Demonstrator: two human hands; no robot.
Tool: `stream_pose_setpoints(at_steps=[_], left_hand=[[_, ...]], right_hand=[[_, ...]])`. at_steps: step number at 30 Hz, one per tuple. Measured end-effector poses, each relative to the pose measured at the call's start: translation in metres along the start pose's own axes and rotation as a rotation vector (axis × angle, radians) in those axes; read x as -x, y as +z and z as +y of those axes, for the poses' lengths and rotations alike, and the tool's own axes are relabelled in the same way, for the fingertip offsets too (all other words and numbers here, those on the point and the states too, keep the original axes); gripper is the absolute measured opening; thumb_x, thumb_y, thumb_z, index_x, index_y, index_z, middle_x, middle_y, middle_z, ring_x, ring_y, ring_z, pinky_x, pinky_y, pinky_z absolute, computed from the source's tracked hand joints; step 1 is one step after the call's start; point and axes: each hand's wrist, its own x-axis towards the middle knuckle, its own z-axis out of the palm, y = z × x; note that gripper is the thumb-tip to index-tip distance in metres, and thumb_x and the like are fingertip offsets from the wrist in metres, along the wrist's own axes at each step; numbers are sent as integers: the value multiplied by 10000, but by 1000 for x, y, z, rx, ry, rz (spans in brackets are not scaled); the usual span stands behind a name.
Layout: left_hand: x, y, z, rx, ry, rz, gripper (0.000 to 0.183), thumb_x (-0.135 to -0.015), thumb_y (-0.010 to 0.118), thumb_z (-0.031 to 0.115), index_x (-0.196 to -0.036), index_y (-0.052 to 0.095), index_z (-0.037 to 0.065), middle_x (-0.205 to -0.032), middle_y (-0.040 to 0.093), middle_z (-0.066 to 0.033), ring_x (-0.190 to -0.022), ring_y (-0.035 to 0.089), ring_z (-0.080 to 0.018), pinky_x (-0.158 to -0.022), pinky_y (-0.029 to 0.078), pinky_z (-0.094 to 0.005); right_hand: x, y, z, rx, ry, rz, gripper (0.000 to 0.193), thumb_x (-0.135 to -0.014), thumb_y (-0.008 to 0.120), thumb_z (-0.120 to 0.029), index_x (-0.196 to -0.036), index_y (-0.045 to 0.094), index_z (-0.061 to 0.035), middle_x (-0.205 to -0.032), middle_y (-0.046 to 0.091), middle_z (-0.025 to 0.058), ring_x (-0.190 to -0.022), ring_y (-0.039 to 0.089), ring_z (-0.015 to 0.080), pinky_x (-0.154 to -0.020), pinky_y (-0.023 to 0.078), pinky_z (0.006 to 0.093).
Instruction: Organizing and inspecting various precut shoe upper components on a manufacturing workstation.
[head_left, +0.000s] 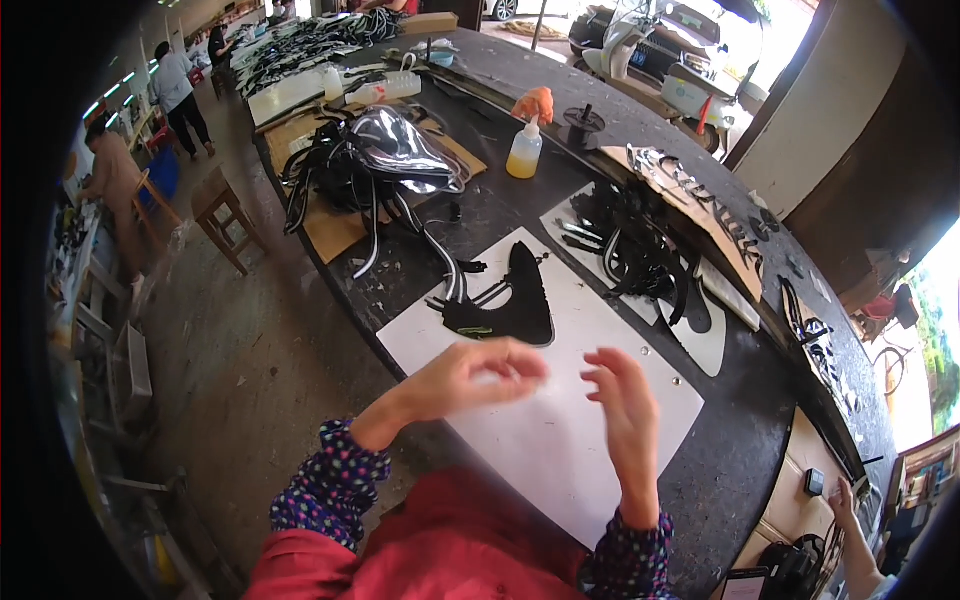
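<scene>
Both hands hover over a white board (545,440), with nothing visible in either. My left hand (480,375) has loosely bent, slightly blurred fingers, thumb apart from them. Facing it across a gap, my right hand (622,405) has its fingers half curled and spread. Just beyond the left hand lies a flat black piece (525,310) with a curved cut-out, a pointed upper end and a small green mark on its lower part. Thin black and silver strips (445,262) touch or lie against its left side and trail away toward the far left.
Shiny silver and black pieces (405,150) heap on cardboard. Nearby stands a squeeze bottle (523,152) of yellow liquid, beside a black spool (583,122). Black scraps (625,235) lie on the right. Another person's hand (845,505) is at the lower right; a wooden stool (225,215) stands left.
</scene>
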Motion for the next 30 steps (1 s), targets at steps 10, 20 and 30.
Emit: stream_pose_setpoints(at_steps=[10, 20, 30], left_hand=[[-64, -12, -124, -1124, 202, 550, 471, -811, 669, 99, -1264, 542, 84, -1246, 563, -80, -1190, 476, -264, -985, 360, -384], [-69, -41, -95, -1223, 323, 496, 350, -915, 531, 88, -1263, 561, 77, -1154, 638, -70, -1157, 526, -221, -973, 322, -416], [-64, -38, -101, -1308, 371, 376, 377, -902, 586, 229, -1274, 578, 164, -1192, 624, 17, -1196, 482, -181, -1030, 221, -445]], right_hand=[[-99, 65, 114, 907, -116, -24, 503, -808, 702, -254, -1125, 450, 43, -1019, 541, 195, -920, 533, 386, -773, 465, 440], [-86, -8, 92, -2, 432, -182, 189, -844, 632, -67, -997, 560, 17, -847, 631, 87, -718, 615, 166, -596, 516, 289], [66, -128, 70, -151, 587, 56, 187, -859, 585, 14, -1045, 557, 8, -831, 661, 48, -640, 631, 111, -528, 521, 244]])
